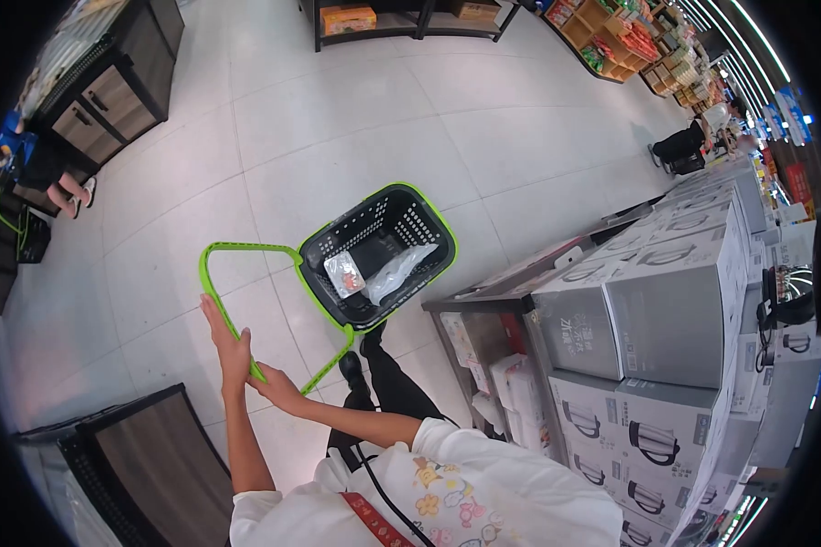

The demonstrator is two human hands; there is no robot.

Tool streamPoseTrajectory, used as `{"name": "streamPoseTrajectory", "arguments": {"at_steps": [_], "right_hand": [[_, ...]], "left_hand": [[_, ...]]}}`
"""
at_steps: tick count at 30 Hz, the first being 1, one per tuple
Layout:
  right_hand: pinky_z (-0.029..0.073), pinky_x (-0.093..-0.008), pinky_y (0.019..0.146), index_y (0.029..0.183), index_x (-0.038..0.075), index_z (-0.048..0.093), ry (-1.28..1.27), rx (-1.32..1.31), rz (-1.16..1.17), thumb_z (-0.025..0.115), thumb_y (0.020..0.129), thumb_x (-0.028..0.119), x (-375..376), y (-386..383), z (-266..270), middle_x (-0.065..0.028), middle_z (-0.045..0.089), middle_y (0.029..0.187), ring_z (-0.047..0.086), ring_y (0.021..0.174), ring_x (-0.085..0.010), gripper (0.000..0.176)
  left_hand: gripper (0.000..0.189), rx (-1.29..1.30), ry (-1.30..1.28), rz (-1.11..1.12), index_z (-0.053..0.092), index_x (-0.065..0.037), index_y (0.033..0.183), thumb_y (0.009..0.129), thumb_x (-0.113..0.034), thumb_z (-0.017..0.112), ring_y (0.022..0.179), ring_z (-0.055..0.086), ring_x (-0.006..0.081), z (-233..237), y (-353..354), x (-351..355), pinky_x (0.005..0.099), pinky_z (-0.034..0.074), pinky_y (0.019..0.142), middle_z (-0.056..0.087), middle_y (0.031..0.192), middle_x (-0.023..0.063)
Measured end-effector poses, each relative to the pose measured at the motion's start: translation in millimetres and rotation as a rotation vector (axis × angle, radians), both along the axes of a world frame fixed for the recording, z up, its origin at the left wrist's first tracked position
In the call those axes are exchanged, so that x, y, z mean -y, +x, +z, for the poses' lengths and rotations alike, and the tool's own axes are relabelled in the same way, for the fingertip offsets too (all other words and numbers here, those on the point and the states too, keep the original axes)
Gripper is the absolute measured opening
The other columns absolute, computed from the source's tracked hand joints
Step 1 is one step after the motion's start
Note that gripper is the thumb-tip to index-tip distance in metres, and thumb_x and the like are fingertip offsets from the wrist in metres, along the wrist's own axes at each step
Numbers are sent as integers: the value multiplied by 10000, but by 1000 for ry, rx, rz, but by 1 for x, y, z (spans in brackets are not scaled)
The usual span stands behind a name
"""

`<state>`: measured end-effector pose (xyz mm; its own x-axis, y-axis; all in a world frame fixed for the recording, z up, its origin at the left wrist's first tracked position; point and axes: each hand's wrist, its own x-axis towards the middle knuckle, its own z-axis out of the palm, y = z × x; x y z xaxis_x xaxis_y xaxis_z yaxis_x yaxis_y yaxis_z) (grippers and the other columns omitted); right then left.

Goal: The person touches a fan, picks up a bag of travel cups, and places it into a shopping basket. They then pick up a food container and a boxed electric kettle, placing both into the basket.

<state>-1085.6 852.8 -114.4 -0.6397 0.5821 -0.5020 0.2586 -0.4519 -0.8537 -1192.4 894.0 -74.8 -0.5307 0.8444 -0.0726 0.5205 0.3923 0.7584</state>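
A black shopping basket (426,239) with a green rim rests on the white tiled floor ahead of my feet. Its long green handle (212,264) reaches back towards me. My left hand (227,345) lies along the near left bar of the handle, closed around it. My right hand (279,389) grips the same handle just beside the left hand. Inside the basket lie a flat sealed packet (344,273) and a clear plastic bag (398,271).
Stacked grey boxes of kettles (675,301) fill a display to my right, with packaged goods on a lower shelf (502,383). Dark cabinets stand at the left (109,91) and near left (146,465). A person (689,144) crouches far right; another person's legs (68,190) are at far left.
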Motion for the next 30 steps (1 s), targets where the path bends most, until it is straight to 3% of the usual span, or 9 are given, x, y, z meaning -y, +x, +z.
{"name": "streamPoseTrajectory", "arguments": {"at_steps": [23,30], "right_hand": [[347,-263,451,921,22,466,-109,-155,-113,500,859,265,-127,23,7,-27,448,536,419,483,-98,254],[392,-342,532,989,13,445,31,-112,-70,484,859,264,-142,21,-3,-142,496,619,476,527,-215,285]], "left_hand": [[840,-18,-41,-85,78,-26,1361,630,95,472,1314,32,331,5,26,-134,395,68,1054,60,1415,198],[824,-2,-46,-96,75,-12,1357,635,83,460,1315,28,328,0,23,-152,396,59,1057,59,1416,196]]}}
